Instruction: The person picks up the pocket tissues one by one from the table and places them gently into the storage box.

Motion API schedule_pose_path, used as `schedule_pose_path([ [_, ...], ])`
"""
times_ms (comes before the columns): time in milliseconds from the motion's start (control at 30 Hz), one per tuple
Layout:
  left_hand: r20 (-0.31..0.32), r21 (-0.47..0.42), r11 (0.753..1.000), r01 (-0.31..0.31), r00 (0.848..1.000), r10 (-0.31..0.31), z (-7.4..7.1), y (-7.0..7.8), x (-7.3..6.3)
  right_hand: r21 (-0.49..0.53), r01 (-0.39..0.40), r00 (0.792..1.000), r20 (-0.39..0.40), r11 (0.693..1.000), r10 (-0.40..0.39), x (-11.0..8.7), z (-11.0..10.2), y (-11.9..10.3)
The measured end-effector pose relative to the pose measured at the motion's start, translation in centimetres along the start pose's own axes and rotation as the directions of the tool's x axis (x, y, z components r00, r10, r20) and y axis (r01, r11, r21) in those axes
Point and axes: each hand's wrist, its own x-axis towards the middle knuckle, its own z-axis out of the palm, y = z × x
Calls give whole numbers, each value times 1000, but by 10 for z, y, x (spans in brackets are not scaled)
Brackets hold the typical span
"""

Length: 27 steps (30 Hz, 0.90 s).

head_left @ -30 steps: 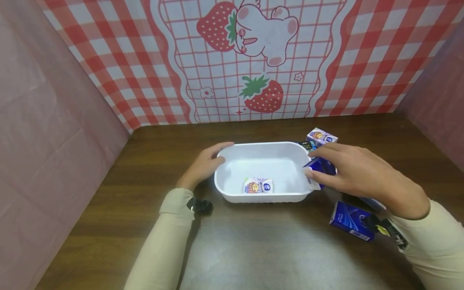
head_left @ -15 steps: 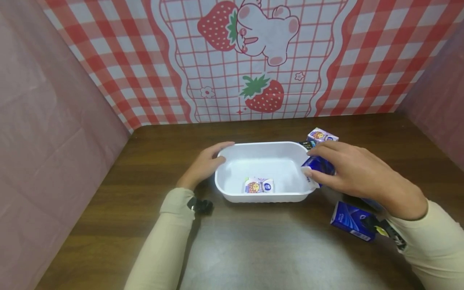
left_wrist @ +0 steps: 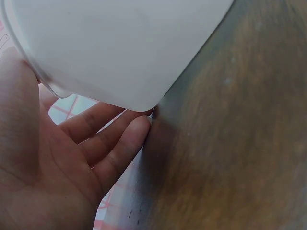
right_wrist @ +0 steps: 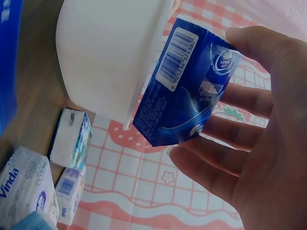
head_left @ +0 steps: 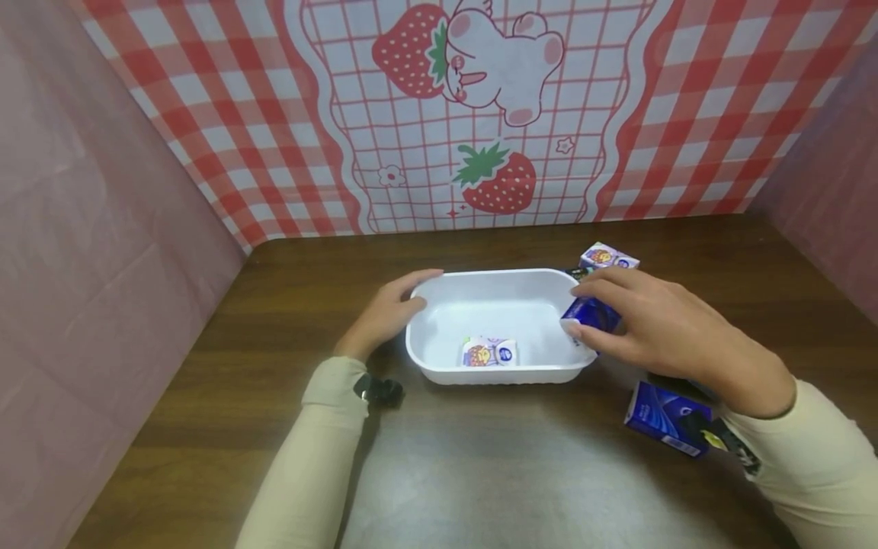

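Observation:
A white plastic basin [head_left: 501,375] stands on the table. My left hand [head_left: 384,313] grips its left end, thumb at the rim and fingers around the outside wall. Inside the basin, near the front wall, lies a small white-and-purple tissue pack [head_left: 488,352]. With thumb and fingers my right hand [head_left: 658,324] pinches a blue tissue pack [head_left: 590,314] at the basin's right rim. The right wrist view shows this pack's barcode and round logo; the hand [right_wrist: 249,129] holds it tilted beside the basin wall.
Right of the basin, a blue tissue pack [head_left: 665,419] lies nearer the front. Behind the right hand sit a white-and-purple pack [head_left: 609,258] and a partly hidden dark-patterned one [head_left: 578,273]. A Vinda pack [right_wrist: 29,187] also shows in the right wrist view. A checked cloth [head_left: 274,137] hangs behind the table.
My right hand has moved a little left with the blue tissue pack, bringing it over the basin's right rim. The left hand and the basin have stayed put.

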Motion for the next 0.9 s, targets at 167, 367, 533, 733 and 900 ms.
schedule_pose_path([
  [167,4,9,1000,-6,1000,6,0,-1,1,5,11,1000,-10,1000,-11,0,3,-2],
  [367,-4,8,1000,-11,1000,11,0,-2,0,0,29,999,-25,1000,-29,3,6,-5],
  [533,-15,21,1000,-15,1000,16,0,-1,0,6,46,998,-33,999,-46,4,9,-6],
  [733,-13,21,1000,-9,1000,9,0,-1,1,3,83,995,-50,997,-83,5,12,-8],
  [900,0,14,1000,0,1000,0,-1,-2,1,-14,109,993,-50,994,-109,6,16,-9],
])
